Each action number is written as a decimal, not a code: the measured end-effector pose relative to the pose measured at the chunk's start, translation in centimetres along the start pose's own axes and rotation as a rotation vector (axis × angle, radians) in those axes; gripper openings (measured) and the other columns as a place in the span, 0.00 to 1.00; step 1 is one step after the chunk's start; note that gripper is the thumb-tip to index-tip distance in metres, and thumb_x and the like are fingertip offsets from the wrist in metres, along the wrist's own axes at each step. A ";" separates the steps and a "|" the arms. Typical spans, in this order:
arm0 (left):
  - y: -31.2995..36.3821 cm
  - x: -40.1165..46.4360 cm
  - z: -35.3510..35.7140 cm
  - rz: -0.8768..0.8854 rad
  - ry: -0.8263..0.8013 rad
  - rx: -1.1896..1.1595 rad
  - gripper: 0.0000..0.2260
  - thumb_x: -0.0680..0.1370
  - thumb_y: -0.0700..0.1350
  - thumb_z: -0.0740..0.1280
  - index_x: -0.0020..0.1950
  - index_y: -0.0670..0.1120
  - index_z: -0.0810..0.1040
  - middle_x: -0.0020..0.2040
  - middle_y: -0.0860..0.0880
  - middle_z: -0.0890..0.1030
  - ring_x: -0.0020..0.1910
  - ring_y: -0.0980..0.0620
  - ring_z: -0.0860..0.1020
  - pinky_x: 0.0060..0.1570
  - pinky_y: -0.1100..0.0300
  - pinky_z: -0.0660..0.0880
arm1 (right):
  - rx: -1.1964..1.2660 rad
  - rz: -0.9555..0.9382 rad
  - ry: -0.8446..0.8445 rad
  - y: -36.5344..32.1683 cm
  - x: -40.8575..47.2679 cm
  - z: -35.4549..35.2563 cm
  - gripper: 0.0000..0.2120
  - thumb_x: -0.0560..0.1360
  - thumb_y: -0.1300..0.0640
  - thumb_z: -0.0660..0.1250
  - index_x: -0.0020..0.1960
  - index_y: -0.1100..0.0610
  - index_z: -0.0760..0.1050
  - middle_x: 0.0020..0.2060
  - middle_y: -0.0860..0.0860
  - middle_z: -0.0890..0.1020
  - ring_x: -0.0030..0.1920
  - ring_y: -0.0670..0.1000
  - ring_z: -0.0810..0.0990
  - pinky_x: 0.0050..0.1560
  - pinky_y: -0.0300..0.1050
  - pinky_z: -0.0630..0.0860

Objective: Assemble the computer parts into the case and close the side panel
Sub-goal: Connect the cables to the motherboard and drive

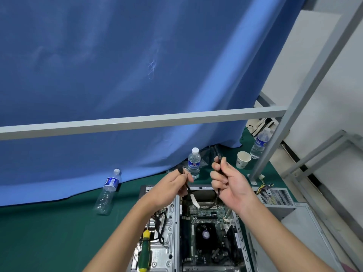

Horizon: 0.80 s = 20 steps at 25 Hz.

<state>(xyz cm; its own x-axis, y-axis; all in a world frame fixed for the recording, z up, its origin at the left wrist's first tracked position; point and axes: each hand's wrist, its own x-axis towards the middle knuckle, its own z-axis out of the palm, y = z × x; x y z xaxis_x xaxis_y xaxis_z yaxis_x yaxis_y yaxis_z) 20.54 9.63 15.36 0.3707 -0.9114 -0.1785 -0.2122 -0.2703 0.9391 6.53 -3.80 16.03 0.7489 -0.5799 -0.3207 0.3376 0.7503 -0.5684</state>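
Now 2 hands raised above open case (243,228), left hand (172,187) and right hand (229,183) each pinching black cable (188,190) ends

A blue curtain (117,65) is hanging behind a dark green tabletop (49,232). 3 clear bottles (107,191) are showing blue labels and white caps. The screwdriver (145,250) is showing green and yellow. A black cable (188,190) is looping over the silver-grey case (167,222), whose board is looking greenish, perhaps. The white cup (243,159) is standing near the tabletop's far right edge.

Probably workshop: curtained metal-framed bench (137,122)
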 end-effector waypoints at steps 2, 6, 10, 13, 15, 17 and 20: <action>-0.2 -0.2 -0.5 -0.008 -0.022 -0.044 0.13 0.84 0.41 0.53 0.54 0.49 0.78 0.38 0.52 0.79 0.42 0.53 0.81 0.43 0.61 0.74 | 0.026 -0.008 -0.021 0.3 -0.2 0.8 0.08 0.76 0.53 0.61 0.47 0.58 0.73 0.32 0.48 0.71 0.22 0.42 0.60 0.19 0.32 0.54; -0.1 -0.4 -1.2 0.057 0.000 -0.140 0.14 0.84 0.39 0.54 0.61 0.50 0.76 0.43 0.50 0.78 0.46 0.51 0.83 0.44 0.61 0.75 | 0.095 -0.021 -0.080 0.2 -0.8 2.4 0.09 0.77 0.52 0.61 0.47 0.57 0.74 0.32 0.47 0.71 0.24 0.42 0.57 0.20 0.32 0.54; 0.2 -0.1 -1.2 0.122 0.048 -0.240 0.13 0.85 0.36 0.55 0.62 0.45 0.77 0.39 0.53 0.80 0.44 0.49 0.82 0.53 0.51 0.80 | 0.119 -0.022 -0.138 0.2 -1.2 3.9 0.10 0.77 0.52 0.60 0.47 0.57 0.75 0.32 0.47 0.71 0.27 0.43 0.53 0.20 0.32 0.55; -0.2 0.2 -0.7 0.087 0.100 -0.388 0.13 0.84 0.36 0.55 0.59 0.44 0.78 0.41 0.48 0.78 0.41 0.51 0.81 0.51 0.52 0.79 | 0.112 -0.025 -0.141 0.0 -1.1 4.0 0.09 0.77 0.52 0.61 0.47 0.57 0.75 0.32 0.47 0.71 0.27 0.43 0.53 0.20 0.31 0.55; -0.6 0.2 -0.5 0.071 0.119 -0.467 0.13 0.84 0.36 0.55 0.60 0.44 0.78 0.41 0.47 0.78 0.39 0.51 0.81 0.48 0.56 0.78 | 0.112 -0.035 -0.135 -0.2 -1.0 3.9 0.09 0.77 0.52 0.61 0.47 0.57 0.76 0.32 0.48 0.71 0.27 0.43 0.53 0.20 0.31 0.54; -0.8 0.6 -0.3 0.095 0.163 -0.431 0.13 0.83 0.34 0.57 0.61 0.44 0.77 0.39 0.50 0.80 0.37 0.53 0.81 0.45 0.58 0.79 | 0.105 -0.041 -0.140 -0.4 -0.9 3.8 0.10 0.77 0.52 0.60 0.46 0.57 0.76 0.33 0.48 0.71 0.27 0.43 0.52 0.20 0.31 0.54; -0.2 1.1 -0.2 0.192 0.272 -0.265 0.15 0.81 0.32 0.61 0.57 0.50 0.79 0.38 0.52 0.83 0.35 0.53 0.81 0.42 0.62 0.79 | 0.074 -0.040 -0.190 -0.4 -0.6 3.5 0.11 0.77 0.54 0.60 0.44 0.56 0.79 0.33 0.48 0.71 0.27 0.43 0.53 0.20 0.32 0.54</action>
<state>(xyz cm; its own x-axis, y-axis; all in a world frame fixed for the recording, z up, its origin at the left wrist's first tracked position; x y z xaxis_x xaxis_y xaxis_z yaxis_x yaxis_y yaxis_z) 21.12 8.77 15.05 0.5800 -0.8126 0.0580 -0.0741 0.0183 0.9971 7.94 -2.64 19.06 0.8258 -0.5446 -0.1466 0.4046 0.7532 -0.5187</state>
